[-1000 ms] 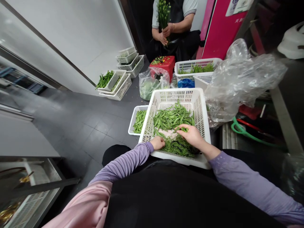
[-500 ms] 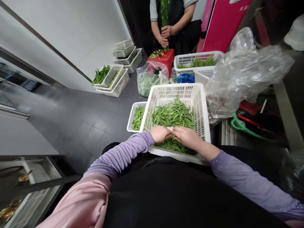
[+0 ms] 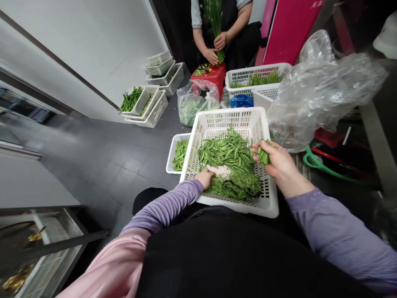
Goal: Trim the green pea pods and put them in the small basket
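At the near left of the white basket (image 3: 266,210), the left hand (image 3: 204,179) lay curled beside leafy trimmings (image 3: 234,187); I could not tell whether it pinched anything. The right hand (image 3: 279,162) had parted from it and swung rightward, fingers closed around green pods (image 3: 263,156), so the two no longer met over the pale patch (image 3: 221,170). Farther in lay the pod heap (image 3: 228,151); beyond, a co-worker's hands (image 3: 221,41) gripped green stems (image 3: 216,22).

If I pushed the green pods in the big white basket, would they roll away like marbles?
Probably not: the green pods look long and flat, not round. They're likely light, since the right hand holds several at once. The heap would probably slide apart, as the pods lie loose and point different ways in the big white basket.
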Demonstrator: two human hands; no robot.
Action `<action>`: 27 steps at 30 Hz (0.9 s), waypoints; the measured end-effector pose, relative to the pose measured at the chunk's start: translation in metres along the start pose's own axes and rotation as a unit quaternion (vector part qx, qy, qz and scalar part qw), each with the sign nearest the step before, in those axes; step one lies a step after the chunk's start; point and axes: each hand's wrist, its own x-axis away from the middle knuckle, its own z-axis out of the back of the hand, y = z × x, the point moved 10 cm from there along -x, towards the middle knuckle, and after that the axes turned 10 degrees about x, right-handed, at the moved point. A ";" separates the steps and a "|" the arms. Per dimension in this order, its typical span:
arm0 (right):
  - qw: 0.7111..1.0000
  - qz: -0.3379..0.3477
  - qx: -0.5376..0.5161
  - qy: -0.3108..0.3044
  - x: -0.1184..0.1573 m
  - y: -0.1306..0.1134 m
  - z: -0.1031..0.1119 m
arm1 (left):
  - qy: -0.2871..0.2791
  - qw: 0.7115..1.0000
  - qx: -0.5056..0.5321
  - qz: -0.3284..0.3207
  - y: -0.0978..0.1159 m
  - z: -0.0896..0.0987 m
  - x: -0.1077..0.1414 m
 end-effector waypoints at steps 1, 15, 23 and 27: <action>0.999 -0.022 -0.010 -0.024 -0.001 0.003 -0.004 | 0.005 1.000 -0.025 0.009 -0.010 0.000 -0.004; 0.972 -0.203 -0.025 -0.113 0.017 0.055 -0.040 | -0.001 0.996 -0.088 -0.014 -0.026 0.003 -0.029; 0.962 -0.229 -0.012 -0.148 0.029 0.067 -0.052 | 0.047 0.997 -0.050 0.037 -0.026 -0.001 -0.041; 0.964 -0.225 -0.013 -0.142 0.026 0.070 -0.050 | 0.047 0.998 -0.001 0.036 -0.028 -0.001 -0.039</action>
